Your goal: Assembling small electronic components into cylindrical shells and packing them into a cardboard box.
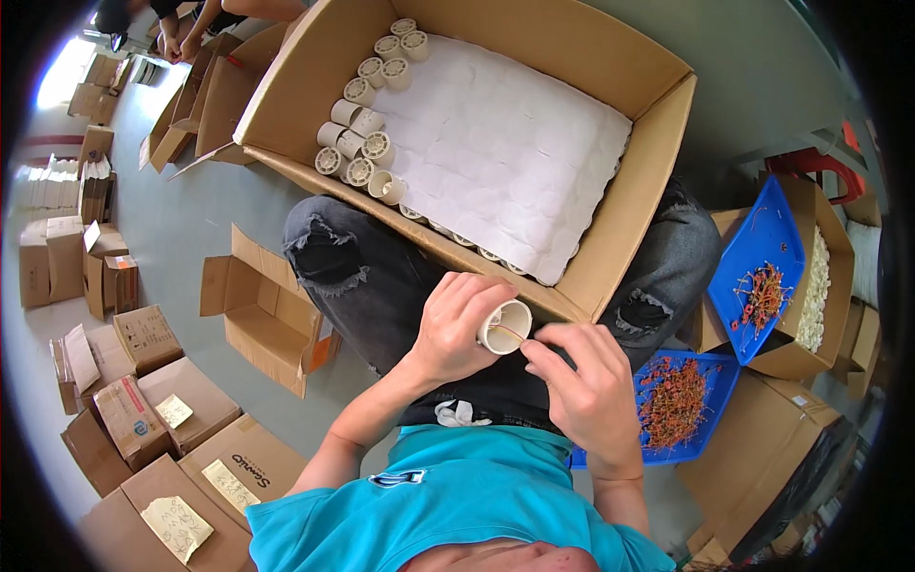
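Note:
Above my lap, my left hand is wrapped round a white plastic cup-shaped housing, its open end facing up. My right hand is just right of it, thumb and fingers pinched on a thin orange-yellow wire that reaches into the housing. What the wire joins inside is too small to make out. In front of my hands, a large open cardboard box rests on my legs. Similar white housings stand and lie along its left side, beside a white paper sheet with more housings under its edge.
At my right, a blue tray and a second blue tray hold small red-and-orange wired parts. Beside them a carton holds many small white pieces. An open carton and stacked boxes stand left. Another person's hands show far left.

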{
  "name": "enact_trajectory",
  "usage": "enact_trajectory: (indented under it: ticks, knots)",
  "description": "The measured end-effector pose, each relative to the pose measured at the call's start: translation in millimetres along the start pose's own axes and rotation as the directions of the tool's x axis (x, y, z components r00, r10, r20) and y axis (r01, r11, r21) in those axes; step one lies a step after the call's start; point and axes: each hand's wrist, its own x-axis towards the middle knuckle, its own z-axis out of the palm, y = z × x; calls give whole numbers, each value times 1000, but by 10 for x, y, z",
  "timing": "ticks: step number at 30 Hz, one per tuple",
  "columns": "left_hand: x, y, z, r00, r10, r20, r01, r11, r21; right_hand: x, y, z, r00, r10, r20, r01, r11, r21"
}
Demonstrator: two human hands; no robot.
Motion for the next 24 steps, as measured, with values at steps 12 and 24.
enact_trajectory:
  ticks: [12, 24]
  knots:
    - [80, 148, 19, 996, 1, 92, 0, 1000, -7, 108, 207, 441, 946, 80, -314, 4, 966, 258]
    - [69, 205, 29, 985, -107, 132, 133, 970, -204, 106, 112, 347, 943, 252, -218, -176, 932, 318]
